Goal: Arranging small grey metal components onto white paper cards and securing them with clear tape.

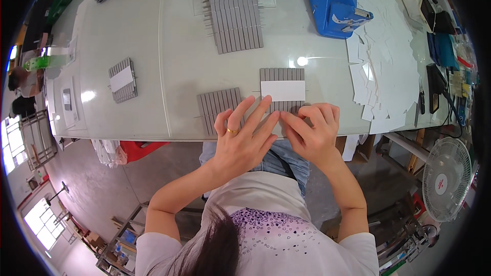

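A grey slatted piece with a white paper band across it lies on the table in front of me. My left hand has its fingers stretched and spread, one fingertip at the band's left edge. Under its outer fingers sits a second grey slatted piece, without a band and slightly tilted. My right hand is at the near edge of the banded piece, its fingers curled and its index fingertip close to the left hand's. What the right fingers pinch, if anything, is hidden. Thin wires stick out from the sides of both pieces.
Overlapping grey slatted pieces form a long row ahead. A banded stack lies left, others far left. A blue tape dispenser stands far right beside white paper strips. The table's near edge runs before me; a fan stands right.
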Demonstrator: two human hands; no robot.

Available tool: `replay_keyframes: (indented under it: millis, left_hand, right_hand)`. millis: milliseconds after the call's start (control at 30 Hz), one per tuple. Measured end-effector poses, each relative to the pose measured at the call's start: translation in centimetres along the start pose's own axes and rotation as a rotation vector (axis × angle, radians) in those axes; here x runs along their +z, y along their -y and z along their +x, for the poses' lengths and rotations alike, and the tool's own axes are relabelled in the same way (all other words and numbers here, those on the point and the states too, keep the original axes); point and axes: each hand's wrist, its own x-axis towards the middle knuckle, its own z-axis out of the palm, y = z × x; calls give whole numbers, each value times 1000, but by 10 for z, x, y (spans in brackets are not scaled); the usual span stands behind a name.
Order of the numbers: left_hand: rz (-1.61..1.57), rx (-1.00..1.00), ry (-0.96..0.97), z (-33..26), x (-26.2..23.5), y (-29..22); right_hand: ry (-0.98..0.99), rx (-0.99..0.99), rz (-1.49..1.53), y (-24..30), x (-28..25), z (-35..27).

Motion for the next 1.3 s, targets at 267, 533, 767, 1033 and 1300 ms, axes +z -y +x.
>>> replay_keyframes:
  millis: [267, 533, 767, 1033, 1300]
  left_hand:
    - [-166, 45, -157, 44, -21, -3]
    - [-1640, -703, 182, 164, 32, -20]
    - [-2184, -1029, 191, 192, 50, -24]
    - [-2242, -1005, 169, 200, 31, -24]
    - [-2054, -1064, -33, 204, 58, -37]
  right_hand:
    - [-273, 221, -38, -51, -49, 63]
    - [-160, 442, 207, -114, -51, 127]
    - [-232, 484, 404, -78, -64, 93]
    - [-196, 478, 390, -73, -64, 80]
    - [-264, 472, 105, -93, -43, 62]
